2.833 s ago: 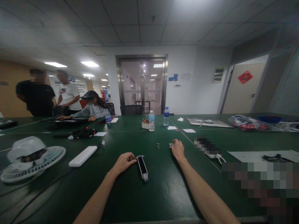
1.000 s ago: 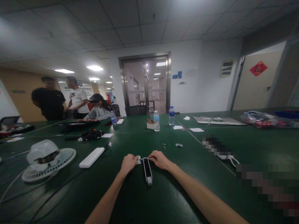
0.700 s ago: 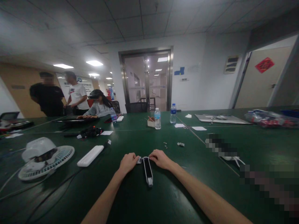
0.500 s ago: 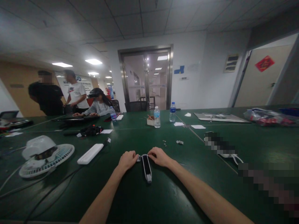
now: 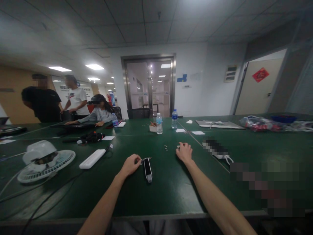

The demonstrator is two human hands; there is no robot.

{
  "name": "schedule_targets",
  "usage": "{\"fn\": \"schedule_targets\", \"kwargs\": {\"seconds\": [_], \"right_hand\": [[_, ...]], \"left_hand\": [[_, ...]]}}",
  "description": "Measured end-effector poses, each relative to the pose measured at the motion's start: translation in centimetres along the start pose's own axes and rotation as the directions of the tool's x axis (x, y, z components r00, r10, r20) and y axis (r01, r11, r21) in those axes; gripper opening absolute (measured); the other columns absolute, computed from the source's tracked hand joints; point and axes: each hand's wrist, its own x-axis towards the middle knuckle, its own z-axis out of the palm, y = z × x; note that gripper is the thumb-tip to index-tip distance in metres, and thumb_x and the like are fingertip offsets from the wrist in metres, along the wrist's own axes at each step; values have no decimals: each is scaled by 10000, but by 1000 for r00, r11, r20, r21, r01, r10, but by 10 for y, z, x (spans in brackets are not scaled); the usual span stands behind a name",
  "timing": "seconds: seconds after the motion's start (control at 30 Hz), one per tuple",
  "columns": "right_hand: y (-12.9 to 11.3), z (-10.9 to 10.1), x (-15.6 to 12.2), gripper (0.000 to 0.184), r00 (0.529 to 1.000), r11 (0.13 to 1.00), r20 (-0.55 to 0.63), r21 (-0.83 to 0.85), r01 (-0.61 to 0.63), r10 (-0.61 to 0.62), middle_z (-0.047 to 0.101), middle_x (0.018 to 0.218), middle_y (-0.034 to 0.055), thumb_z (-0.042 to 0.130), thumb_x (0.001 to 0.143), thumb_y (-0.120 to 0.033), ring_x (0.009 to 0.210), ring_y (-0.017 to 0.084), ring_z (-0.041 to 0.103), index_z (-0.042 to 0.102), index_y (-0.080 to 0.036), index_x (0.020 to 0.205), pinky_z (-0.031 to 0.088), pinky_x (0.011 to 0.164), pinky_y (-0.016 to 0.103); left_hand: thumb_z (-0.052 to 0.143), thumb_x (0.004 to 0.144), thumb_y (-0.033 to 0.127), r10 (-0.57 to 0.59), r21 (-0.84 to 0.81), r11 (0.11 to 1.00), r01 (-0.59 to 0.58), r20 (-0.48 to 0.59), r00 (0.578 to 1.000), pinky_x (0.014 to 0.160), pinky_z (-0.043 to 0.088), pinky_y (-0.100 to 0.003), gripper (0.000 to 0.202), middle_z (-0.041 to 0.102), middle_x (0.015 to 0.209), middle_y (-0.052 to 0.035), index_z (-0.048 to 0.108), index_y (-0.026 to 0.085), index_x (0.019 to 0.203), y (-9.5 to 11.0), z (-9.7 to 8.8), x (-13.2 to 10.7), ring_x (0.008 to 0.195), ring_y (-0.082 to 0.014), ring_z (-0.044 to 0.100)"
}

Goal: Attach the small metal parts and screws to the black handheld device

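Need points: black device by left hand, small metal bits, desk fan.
black device (image 5: pixel 147 168): head view, on its black face
metal bits (image 5: pixel 166 147): head view, on the small cluster
desk fan (image 5: pixel 46 171): head view, on its round guard

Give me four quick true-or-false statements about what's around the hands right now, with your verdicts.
1. The left hand has its fingertips at the upper end of a black-and-white oblong device. True.
2. The right hand is also on that device. False: it rests on the green table, apart from the device, near small metal parts.
3. A white oblong bar lies left of the hands. True.
4. A water bottle stands between the hands. False: it stands farther along the table, beyond them.
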Motion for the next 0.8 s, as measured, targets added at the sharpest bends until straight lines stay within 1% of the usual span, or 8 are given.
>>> {"fn": "schedule_targets", "kwargs": {"seconds": [0.07, 0.17, 0.27, 0.33, 0.43, 0.53, 0.63, 0.8], "right_hand": [[11, 1, 2, 353, 996, 998, 74, -31, -46, 48, 506, 1125, 161, 474, 817, -285, 1045, 292, 432, 564, -162, 1135, 324, 841, 403], [12, 0, 4, 274, 994, 999, 108, -42, -13, 18, 529, 1070, 156, 459, 829, -288, 1013, 279, 444, 613, -155, 1013, 338, 818, 391], [-4, -3, 4, 220, 997, 998, 42, -2, 67, -66, 539, 1029, 146, 454, 833, -273, 988, 257, 446, 622, -143, 893, 352, 809, 369], [-21, -5, 1, 186, 985, 983, -46, 63, 171, -168, 547, 1000, 129, 461, 826, -260, 987, 242, 445, 604, -143, 845, 360, 829, 355], [-54, -3, -13, 98, 907, 886, -130, 199, 419, -400, 546, 1016, 97, 493, 789, -199, 959, 194, 469, 564, -151, 836, 380, 850, 302], [-87, 4, -32, 111, 809, 754, -88, 314, 577, -582, 545, 996, 67, 480, 801, -173, 856, 146, 513, 540, -163, 894, 421, 760, 251], [-106, 10, -46, 134, 723, 670, -6, 373, 642, -690, 547, 955, 43, 497, 818, -204, 784, 128, 533, 534, -176, 944, 426, 683, 235], [-109, 8, -47, 177, 680, 626, 42, 436, 647, -732, 552, 968, 34, 495, 842, -224, 777, 119, 548, 554, -193, 1006, 426, 693, 237]], "left_hand": [[475, 806, 340, -7, -7, 1000, 7, 10, 1000, 664, 423, -290, 226, 589, 817, -38, 626, 178, 850, -1, 0, 1, 741, -179, 536], [472, 805, 349, 2, -19, 1000, -2, 34, 999, 663, 418, -292, 235, 585, 825, -40, 631, 179, 845, -4, 0, 3, 743, -181, 534], [468, 804, 337, 25, -13, 1000, -25, 46, 999, 646, 406, -284, 222, 570, 797, -36, 617, 174, 826, -8, 4, 7, 715, -171, 520], [463, 801, 322, 33, -2, 999, -33, 49, 998, 632, 397, -275, 201, 555, 774, -30, 597, 172, 807, -11, 7, 10, 696, -164, 508], [451, 796, 305, 25, 0, 1000, -25, 66, 997, 616, 387, -267, 174, 541, 764, -24, 562, 173, 783, -12, 9, 15, 681, -157, 499], [446, 778, 296, 5, 0, 1000, -5, 94, 996, 595, 375, -264, 150, 531, 741, -17, 533, 174, 764, -10, 8, 18, 662, -157, 493], [443, 770, 311, -9, 15, 1000, 7, 115, 993, 585, 369, -264, 151, 519, 724, -8, 511, 178, 750, -9, 7, 21, 646, -156, 486], [427, 773, 343, -39, 19, 999, 37, 154, 987, 582, 377, -271, 178, 520, 738, -13, 500, 182, 757, -9, 6, 23, 652, -164, 486]]}}
